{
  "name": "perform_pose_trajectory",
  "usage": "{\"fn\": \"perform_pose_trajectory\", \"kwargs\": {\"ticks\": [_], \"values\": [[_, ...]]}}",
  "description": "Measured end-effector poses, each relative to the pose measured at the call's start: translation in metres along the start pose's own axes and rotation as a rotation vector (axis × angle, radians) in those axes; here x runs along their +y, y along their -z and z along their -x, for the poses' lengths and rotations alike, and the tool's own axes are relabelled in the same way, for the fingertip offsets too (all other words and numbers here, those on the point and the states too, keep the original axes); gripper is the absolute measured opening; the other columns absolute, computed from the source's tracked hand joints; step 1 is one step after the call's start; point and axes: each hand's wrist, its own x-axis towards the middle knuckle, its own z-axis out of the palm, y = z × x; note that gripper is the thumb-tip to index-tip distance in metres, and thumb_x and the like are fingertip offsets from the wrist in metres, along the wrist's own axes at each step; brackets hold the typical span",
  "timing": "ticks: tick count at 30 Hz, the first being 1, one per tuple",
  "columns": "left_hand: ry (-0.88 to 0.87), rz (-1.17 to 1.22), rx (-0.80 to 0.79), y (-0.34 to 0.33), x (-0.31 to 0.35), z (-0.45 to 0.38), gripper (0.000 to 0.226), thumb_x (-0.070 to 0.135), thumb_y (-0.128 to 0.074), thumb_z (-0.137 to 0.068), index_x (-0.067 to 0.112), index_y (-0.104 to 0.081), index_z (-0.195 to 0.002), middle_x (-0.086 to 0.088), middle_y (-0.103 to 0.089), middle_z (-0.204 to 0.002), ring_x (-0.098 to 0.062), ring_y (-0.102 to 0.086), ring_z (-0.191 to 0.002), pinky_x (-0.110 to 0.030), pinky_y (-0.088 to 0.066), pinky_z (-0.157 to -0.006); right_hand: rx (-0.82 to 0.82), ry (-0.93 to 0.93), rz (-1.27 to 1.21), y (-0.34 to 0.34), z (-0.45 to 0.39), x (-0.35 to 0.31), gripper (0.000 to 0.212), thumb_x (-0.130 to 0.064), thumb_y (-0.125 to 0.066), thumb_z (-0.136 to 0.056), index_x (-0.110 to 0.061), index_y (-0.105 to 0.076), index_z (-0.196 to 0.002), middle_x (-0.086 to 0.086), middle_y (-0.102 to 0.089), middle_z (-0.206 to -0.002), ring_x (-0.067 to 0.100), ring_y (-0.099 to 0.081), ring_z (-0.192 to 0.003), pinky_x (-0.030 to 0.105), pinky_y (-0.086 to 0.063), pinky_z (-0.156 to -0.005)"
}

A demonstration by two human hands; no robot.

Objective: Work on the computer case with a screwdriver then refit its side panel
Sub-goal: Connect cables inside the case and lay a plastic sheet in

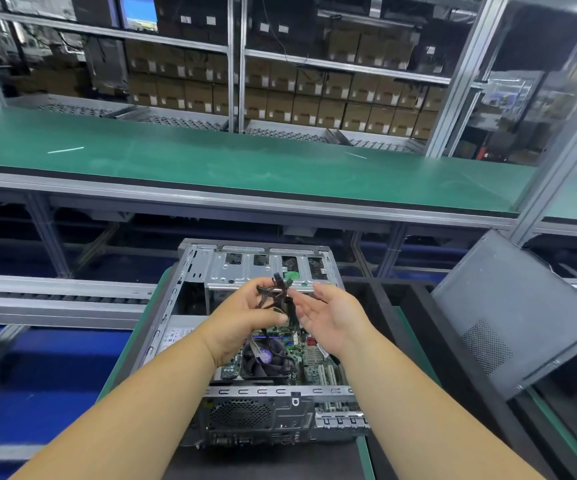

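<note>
A bundle of dark cables [275, 295] is gripped in the curled left hand [245, 315], while the right hand [328, 315] is held open just beside it, palm up. Beneath them the open computer case [190, 271] is laid on the worktop [365, 455]; its grey side panel [519, 306] is propped at the right.

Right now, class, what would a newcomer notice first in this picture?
Two bare arms reach over an open computer case at the centre, its fan exposed. The left hand grips a cable bundle above the case while the right hand lies open beside it. The side panel leans at the right.
</note>
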Motion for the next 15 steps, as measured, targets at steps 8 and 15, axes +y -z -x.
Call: {"fn": "perform_pose_trajectory", "kwargs": {"ticks": [8, 15], "values": [[-0.164, -0.175, 0.195, -0.001, -0.007, 0.000, 0.024, 0.013, -0.072, -0.086, 0.020, -0.066, -0.108, 0.008, -0.071, -0.098, -0.005, -0.065, -0.092, -0.015, -0.048, -0.077, -0.033, -0.239, 0.181, 0.006, -0.004, 0.007, 0.038, -0.025, -0.044, -0.104, 0.010, -0.060, -0.110, 0.024, -0.072, -0.100, 0.030, -0.067, -0.096, 0.034, -0.055, -0.076], [-0.039, -0.341, 0.107, -0.007, -0.003, 0.004, 0.041, 0.052, -0.040, -0.094, 0.023, -0.068, -0.098, 0.029, -0.059, -0.060, 0.014, -0.052, -0.056, -0.006, -0.040, -0.068, 0.124, 0.136, -0.108, 0.000, -0.018, 0.002, 0.029, -0.027, -0.044, -0.106, -0.004, -0.059, -0.115, 0.011, -0.073, -0.111, 0.015, -0.061, -0.076, 0.026, -0.046, -0.071]]}}
